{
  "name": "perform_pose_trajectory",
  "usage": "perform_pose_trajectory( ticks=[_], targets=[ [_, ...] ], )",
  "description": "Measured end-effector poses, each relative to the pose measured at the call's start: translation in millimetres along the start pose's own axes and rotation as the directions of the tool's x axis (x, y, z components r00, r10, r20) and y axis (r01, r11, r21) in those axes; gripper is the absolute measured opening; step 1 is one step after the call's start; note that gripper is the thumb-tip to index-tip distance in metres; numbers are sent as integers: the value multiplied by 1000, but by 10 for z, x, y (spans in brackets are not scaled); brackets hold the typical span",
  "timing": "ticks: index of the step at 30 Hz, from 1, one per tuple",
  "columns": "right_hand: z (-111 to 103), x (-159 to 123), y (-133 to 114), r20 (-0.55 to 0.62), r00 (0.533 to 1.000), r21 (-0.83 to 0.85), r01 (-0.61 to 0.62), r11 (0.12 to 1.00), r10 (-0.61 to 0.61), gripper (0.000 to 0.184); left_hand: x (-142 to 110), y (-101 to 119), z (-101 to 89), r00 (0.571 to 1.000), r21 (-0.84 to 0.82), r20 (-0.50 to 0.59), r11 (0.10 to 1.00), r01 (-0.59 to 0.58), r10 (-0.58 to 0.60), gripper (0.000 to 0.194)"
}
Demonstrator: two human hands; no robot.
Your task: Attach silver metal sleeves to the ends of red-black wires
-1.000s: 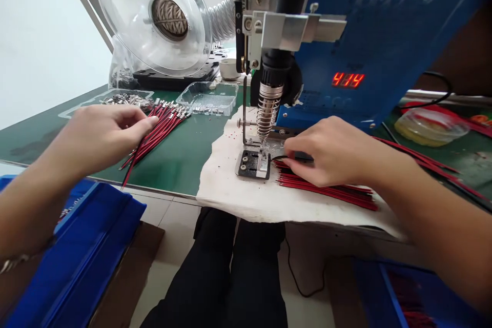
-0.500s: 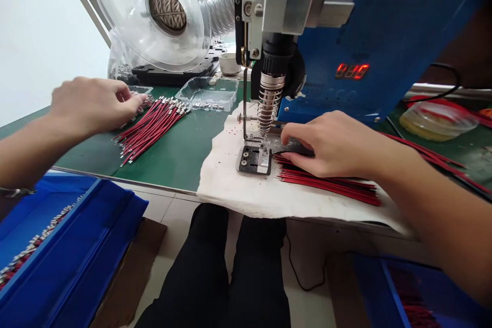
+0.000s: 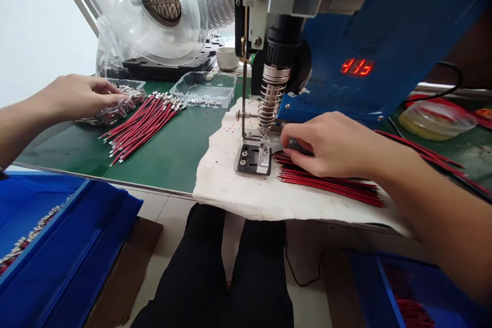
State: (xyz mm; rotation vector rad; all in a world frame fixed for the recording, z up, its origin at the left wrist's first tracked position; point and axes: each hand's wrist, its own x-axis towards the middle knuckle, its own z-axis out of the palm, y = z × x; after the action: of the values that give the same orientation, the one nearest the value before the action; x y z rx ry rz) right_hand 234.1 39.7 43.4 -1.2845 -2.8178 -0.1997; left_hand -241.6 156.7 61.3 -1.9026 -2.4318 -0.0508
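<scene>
My left hand [image 3: 82, 96] hovers at a clear plastic tray [image 3: 134, 93] of small metal parts, its thumb and index finger slightly apart. Beside it lies a fanned bundle of red wires [image 3: 140, 130] with metal ends. My right hand [image 3: 326, 144] pinches a thin dark wire [image 3: 277, 152] at the right side of a small black jig [image 3: 251, 159]. Under that hand rests a bundle of red and black wires [image 3: 334, 187]. Directly above the jig is the spring-wrapped soldering tip [image 3: 271, 95] of a blue machine [image 3: 346, 92].
A second clear tray [image 3: 205, 89] with a few metal parts stands behind the left bundle. A clear fume hood [image 3: 115, 15] leans over the back. White corrugated sheet [image 3: 230, 192] lies under the jig. Blue bins [image 3: 103, 230] sit below the table edge.
My left hand has moved left and down onto the tray of metal parts. My right hand keeps its pinch by the jig. The view has shifted slightly.
</scene>
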Motion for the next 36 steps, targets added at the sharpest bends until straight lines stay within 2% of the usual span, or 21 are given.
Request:
perform_pose_trajectory(
  ticks=[5, 12, 21, 31, 36],
  targets=[
    [11, -10, 0, -22, 1000, 23, 1, 1000, -1, 21, -29, -13, 14, 999, -100, 3, 994, 49, -49, 72],
    [9, 12, -41, 22, 1000, 37, -5, 999, 4, 26, -75, 11, 16, 996, -120, -24, 990, 78, -82, 74],
    [15, 32, -96, 60, 997, 154, 36, 987, -46, 30, -185, 50, 7, 996, -129, -26, 988, 87, -91, 67],
    [44, 31, -57, 72, 997, 210, 15, 978, -31, 27, -119, -6, 58, 998, -108, 9, 993, 55, -54, 62],
    [61, 20, -46, 58, 998, 226, 17, 974, -31, 26, -83, -61, 105, 999, -68, -21, 997, 24, -25, 61]
  ],
)
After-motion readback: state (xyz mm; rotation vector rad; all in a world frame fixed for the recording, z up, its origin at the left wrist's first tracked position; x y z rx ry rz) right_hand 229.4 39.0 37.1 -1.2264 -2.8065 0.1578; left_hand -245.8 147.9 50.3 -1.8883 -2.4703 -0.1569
